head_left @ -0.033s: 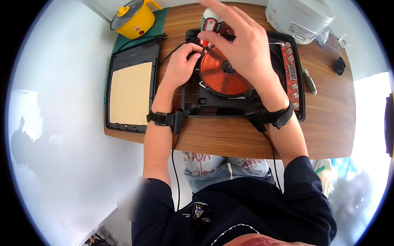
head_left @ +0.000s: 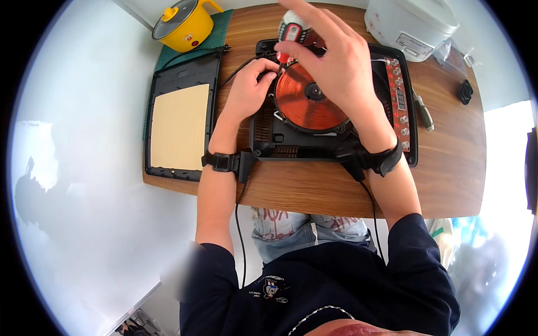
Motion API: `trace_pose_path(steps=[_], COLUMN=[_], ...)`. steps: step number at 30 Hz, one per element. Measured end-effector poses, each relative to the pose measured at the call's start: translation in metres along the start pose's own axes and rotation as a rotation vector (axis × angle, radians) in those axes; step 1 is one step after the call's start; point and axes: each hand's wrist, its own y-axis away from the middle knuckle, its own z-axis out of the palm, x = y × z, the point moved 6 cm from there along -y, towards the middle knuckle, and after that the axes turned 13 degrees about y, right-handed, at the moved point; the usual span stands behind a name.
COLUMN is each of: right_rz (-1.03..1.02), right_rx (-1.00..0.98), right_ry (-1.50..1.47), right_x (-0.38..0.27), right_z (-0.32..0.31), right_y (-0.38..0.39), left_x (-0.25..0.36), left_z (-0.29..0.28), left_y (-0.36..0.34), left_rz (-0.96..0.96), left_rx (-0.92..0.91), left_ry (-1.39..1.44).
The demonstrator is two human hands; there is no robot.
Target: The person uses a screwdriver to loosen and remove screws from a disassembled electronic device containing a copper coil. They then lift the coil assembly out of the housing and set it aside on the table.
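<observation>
Presently, the copper coil [head_left: 298, 106] sits in an open black housing [head_left: 302, 152], between the table's [head_left: 448, 173] far and near edges. Fingers of the right hand [head_left: 344, 64] grasp a screwdriver [head_left: 292, 36] at the coil's far-left rim; those of the left hand [head_left: 248, 92] pinch beside its tip, on what I cannot tell. Almost nothing has shifted since the previous picture, suggesting steady work there. A black panel [head_left: 185, 74] lies along the table's left edge.
</observation>
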Motion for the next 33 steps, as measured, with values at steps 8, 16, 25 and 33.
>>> trace_pose_path(steps=[8,16,25,33], right_rz=[-0.04,-0.063,-0.125,-0.213], right_rx=[0.008,-0.01,-0.074,-0.343], right_ry=[0.012,-0.083,-0.098,0.254], right_x=[0.001,0.003,-0.015,-0.038], right_z=[0.008,0.025,0.03,0.042], right_y=[-0.004,0.009,0.004,-0.048], left_x=[0.008,0.023,0.02,0.012], left_z=[0.0,0.0,-0.002,-0.004], left_y=[0.0,0.006,0.004,0.005], left_rz=[0.014,0.075,0.085,0.101], left_rx=[0.023,-0.005,0.004,0.01], left_ry=[0.049,-0.022,-0.051,-0.003])
